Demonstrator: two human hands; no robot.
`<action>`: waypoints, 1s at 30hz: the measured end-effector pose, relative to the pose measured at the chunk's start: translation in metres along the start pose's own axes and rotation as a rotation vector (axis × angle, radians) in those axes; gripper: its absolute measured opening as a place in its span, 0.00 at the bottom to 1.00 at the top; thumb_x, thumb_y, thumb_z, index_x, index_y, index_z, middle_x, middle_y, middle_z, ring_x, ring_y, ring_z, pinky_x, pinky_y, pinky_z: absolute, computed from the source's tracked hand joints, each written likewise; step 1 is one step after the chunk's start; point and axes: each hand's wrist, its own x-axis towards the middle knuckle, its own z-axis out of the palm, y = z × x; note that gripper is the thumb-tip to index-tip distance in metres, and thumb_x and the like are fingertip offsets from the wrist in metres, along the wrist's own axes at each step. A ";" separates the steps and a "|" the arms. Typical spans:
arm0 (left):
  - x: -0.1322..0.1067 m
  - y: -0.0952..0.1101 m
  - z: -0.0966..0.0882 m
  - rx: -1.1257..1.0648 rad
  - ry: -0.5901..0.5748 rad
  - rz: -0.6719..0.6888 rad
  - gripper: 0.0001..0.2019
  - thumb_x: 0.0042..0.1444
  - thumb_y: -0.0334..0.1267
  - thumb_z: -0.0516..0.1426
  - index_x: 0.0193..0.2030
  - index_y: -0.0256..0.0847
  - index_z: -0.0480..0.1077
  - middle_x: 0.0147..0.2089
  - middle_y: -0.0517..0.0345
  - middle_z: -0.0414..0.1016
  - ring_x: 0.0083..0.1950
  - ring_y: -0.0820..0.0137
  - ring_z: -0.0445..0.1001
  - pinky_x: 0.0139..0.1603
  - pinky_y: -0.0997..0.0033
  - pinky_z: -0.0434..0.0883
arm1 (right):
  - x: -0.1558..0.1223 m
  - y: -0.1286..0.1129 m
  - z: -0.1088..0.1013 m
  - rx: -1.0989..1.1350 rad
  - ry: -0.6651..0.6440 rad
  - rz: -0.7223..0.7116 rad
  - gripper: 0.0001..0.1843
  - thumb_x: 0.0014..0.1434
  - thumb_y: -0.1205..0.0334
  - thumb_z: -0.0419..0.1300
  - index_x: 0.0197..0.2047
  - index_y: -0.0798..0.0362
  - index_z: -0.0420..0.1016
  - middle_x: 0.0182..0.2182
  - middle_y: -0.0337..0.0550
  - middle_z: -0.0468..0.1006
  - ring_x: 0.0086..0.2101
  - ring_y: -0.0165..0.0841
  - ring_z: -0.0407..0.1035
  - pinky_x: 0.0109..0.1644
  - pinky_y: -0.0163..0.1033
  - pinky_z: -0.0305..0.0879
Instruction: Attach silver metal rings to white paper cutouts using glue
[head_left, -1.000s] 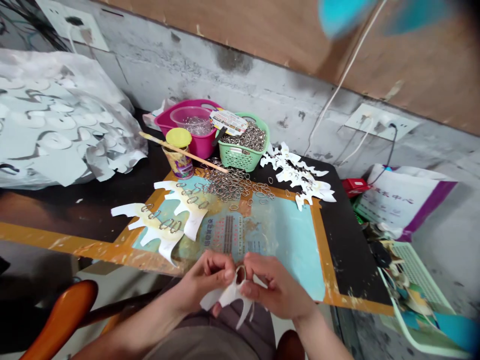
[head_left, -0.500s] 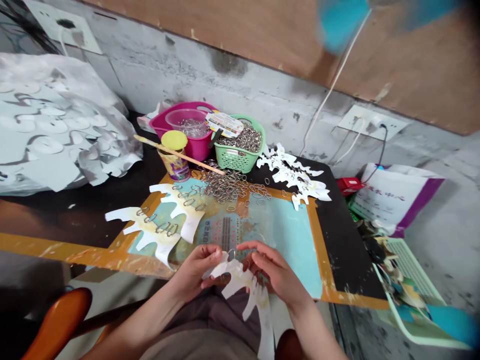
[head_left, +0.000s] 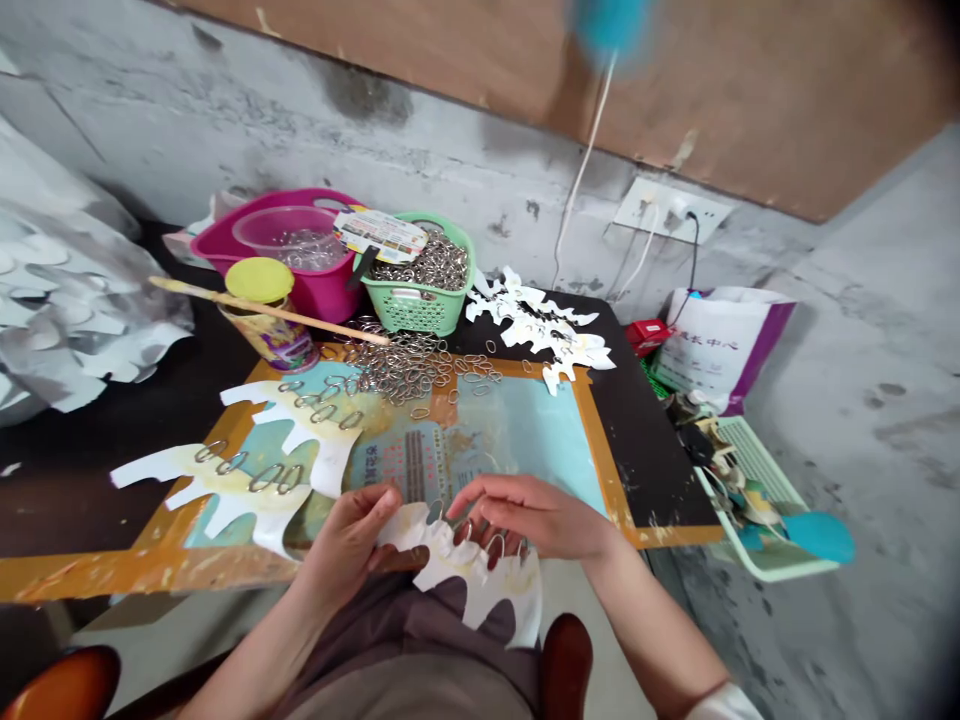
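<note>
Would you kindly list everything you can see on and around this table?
Tub: one, pink, back of table.
Bowl: one, clear, in tub, holding rings.
Basket: one, green, beside tub, full of rings.
Cup: one, yellow lid, front of tub.
Stick: one, wooden, resting on cup.
Loose rings: many, silver, top of mat.
Paper cut-outs: two, white, on mat, rings on them.
Cut-out pile: several, white, back right.
Mat: one, blue, orange border, on table.
Crumpled sheet: one, silvery, far left.
Bag: one, white and purple, right.
Tray: one, pale green, right.
Socket: one, white, wall.
Held cut-out: one, white, at hands.
Left hand: one, holding cut-out.
Right hand: one, fingers on cut-out.

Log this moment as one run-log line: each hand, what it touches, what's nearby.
left hand: holds white paper strip | right hand: on strip's metal rings | nearby: ring pile, green basket
</note>
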 end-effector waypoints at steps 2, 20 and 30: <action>0.000 -0.001 -0.001 0.024 0.003 0.005 0.30 0.47 0.64 0.66 0.21 0.38 0.62 0.12 0.71 0.55 0.13 0.83 0.48 0.16 0.83 0.47 | 0.000 -0.001 0.000 -0.001 0.007 0.018 0.15 0.71 0.55 0.52 0.53 0.47 0.77 0.36 0.39 0.79 0.29 0.27 0.72 0.27 0.27 0.64; -0.001 0.015 0.007 -0.105 0.220 0.106 0.28 0.42 0.64 0.68 0.26 0.37 0.70 0.16 0.65 0.66 0.13 0.81 0.59 0.13 0.84 0.56 | 0.004 0.017 0.005 -0.180 0.062 -0.134 0.23 0.59 0.73 0.59 0.56 0.47 0.72 0.34 0.36 0.72 0.34 0.29 0.70 0.39 0.33 0.67; -0.022 -0.010 0.054 -0.089 -0.062 0.129 0.25 0.44 0.57 0.70 0.34 0.37 0.72 0.30 0.59 0.69 0.26 0.74 0.68 0.25 0.76 0.70 | 0.018 0.036 0.034 0.014 0.465 -0.307 0.22 0.65 0.67 0.59 0.60 0.42 0.63 0.35 0.35 0.68 0.35 0.30 0.66 0.40 0.34 0.64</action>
